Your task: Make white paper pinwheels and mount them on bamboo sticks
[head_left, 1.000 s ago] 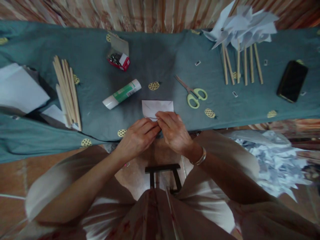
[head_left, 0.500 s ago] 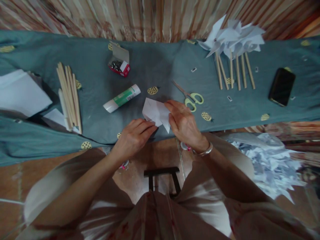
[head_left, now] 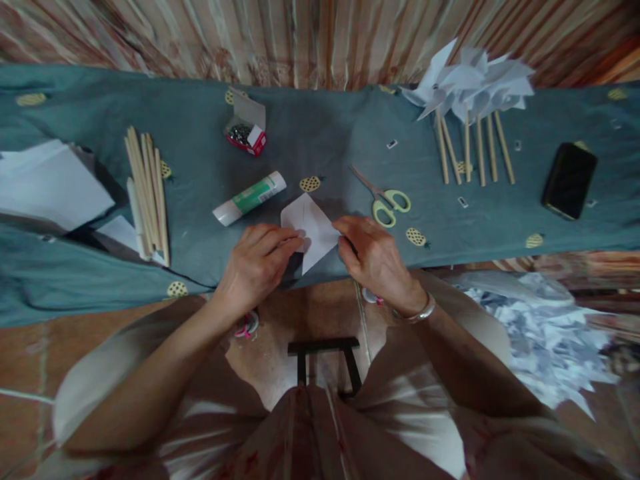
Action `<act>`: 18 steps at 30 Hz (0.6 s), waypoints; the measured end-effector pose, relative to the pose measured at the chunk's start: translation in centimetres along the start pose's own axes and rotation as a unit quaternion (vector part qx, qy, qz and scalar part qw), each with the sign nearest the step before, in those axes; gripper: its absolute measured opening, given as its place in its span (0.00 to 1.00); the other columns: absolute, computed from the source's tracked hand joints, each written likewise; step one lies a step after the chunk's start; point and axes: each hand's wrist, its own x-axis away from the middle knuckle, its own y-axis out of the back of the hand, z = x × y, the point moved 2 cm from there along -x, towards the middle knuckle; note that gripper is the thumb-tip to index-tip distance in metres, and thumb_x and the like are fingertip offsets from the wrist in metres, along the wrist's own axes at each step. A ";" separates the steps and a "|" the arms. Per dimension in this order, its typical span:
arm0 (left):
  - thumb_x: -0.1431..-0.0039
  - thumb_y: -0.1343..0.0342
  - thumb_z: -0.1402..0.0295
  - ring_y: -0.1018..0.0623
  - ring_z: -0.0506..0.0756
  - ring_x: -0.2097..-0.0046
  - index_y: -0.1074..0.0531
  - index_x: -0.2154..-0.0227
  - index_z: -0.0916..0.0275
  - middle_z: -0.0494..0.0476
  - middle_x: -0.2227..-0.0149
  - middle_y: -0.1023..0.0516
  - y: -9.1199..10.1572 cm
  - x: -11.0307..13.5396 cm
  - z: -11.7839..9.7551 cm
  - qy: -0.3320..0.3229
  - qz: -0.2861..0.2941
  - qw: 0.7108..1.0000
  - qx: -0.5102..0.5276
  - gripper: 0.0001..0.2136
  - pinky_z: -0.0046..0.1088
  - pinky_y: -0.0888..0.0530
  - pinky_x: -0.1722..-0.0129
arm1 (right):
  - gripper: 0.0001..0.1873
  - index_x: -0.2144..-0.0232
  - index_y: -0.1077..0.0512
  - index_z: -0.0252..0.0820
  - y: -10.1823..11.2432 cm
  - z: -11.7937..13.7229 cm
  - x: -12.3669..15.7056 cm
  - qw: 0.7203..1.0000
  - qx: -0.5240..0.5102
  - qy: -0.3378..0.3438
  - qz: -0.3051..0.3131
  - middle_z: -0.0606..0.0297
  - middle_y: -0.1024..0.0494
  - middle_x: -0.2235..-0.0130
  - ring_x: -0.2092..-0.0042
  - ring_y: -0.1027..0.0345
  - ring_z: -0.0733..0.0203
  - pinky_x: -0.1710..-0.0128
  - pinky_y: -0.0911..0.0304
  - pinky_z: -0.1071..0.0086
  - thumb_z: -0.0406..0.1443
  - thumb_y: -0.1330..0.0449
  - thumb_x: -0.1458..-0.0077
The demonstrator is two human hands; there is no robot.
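Paper (head_left: 311, 225) folded, tilted diamond, point toward table edge; left hand (head_left: 256, 261), right hand (head_left: 373, 257) pinch its sides.

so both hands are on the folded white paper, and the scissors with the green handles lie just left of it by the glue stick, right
Not quite. In the head view the scissors lie to the right of the folded white paper; only the glue stick is on its left. Both the left hand and right hand are on the paper.

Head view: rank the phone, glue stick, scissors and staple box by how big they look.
1. Phone
2. Glue stick and scissors: alike in length, too close to rank
3. Staple box, though its raised flap adds bulk

All lie at similar distance on the cloth.
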 end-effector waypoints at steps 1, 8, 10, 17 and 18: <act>0.32 0.51 0.73 0.22 0.58 0.55 0.24 0.54 0.61 0.60 0.56 0.18 0.2 0.0 0.2 0.007 -0.002 1.000 0.004 0.11 0.37 0.26 0.57 | 0.15 0.54 0.25 0.36 -0.1 0.1 0.1 1.000 -0.003 0.004 -0.003 0.53 0.19 0.53 0.53 0.25 0.50 0.48 0.30 0.53 0.28 0.49 0.38; 0.33 0.46 0.68 0.23 0.59 0.56 0.27 0.52 0.59 0.59 0.56 0.19 0.9 -0.3 -0.2 0.006 -0.014 1.000 -0.009 0.10 0.39 0.27 0.58 | 0.14 0.54 0.26 0.38 -0.3 0.6 0.5 1.000 -0.026 0.011 -0.005 0.55 0.18 0.55 0.53 0.24 0.51 0.48 0.30 0.54 0.28 0.48 0.38; 0.34 0.43 0.65 0.24 0.59 0.57 0.27 0.53 0.61 0.59 0.56 0.19 0.5 -0.3 -1.1 -0.030 -0.001 0.999 -0.016 0.10 0.38 0.29 0.61 | 0.15 0.53 0.26 0.38 -0.2 0.7 0.4 1.000 -0.024 0.017 -0.002 0.54 0.19 0.53 0.51 0.25 0.50 0.47 0.31 0.53 0.28 0.48 0.39; 0.35 0.43 0.70 0.25 0.57 0.61 0.26 0.60 0.62 0.53 0.62 0.18 -0.7 -0.1 -2.1 -0.064 0.013 0.995 -0.075 0.04 0.37 0.34 0.62 | 0.17 0.52 0.26 0.35 -0.1 1.1 0.7 0.998 -0.006 0.052 0.027 0.50 0.22 0.47 0.48 0.28 0.46 0.45 0.32 0.50 0.29 0.43 0.44; 0.35 0.43 0.70 0.25 0.57 0.61 0.26 0.59 0.62 0.53 0.62 0.18 -0.7 -0.1 -2.1 -0.063 0.020 0.995 -0.076 0.04 0.37 0.34 0.62 | 0.17 0.52 0.26 0.35 -0.1 1.1 0.7 0.998 -0.004 0.052 0.032 0.50 0.22 0.47 0.48 0.28 0.46 0.45 0.33 0.50 0.29 0.43 0.44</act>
